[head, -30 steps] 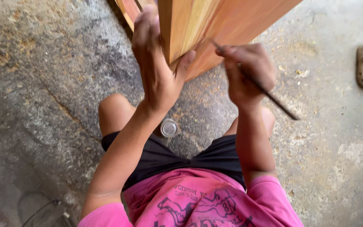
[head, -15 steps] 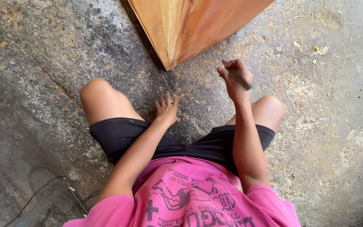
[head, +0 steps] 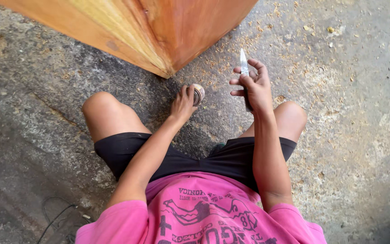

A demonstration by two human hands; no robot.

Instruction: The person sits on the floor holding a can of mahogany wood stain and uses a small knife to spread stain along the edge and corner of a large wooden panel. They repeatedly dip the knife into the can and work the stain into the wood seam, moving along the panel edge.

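Note:
I am squatting on a concrete floor. My left hand point(head: 184, 103) grips a small round tin point(head: 198, 94) low near the floor, just below the corner of a large orange-brown wooden piece point(head: 159, 31). My right hand point(head: 255, 86) is raised above my right knee and is closed on a thin tool with a pale flat blade point(head: 243, 63) pointing up; its dark handle runs down behind the palm.
Wood shavings and sawdust point(head: 285, 27) lie scattered over the floor to the right of the wooden piece. A dark cable point(head: 55, 217) curls on the floor at the lower left. My knees flank both hands.
My left hand came off the wooden piece, dropped to the floor and picked up the small round tin. My right hand turned the tool so its blade points up.

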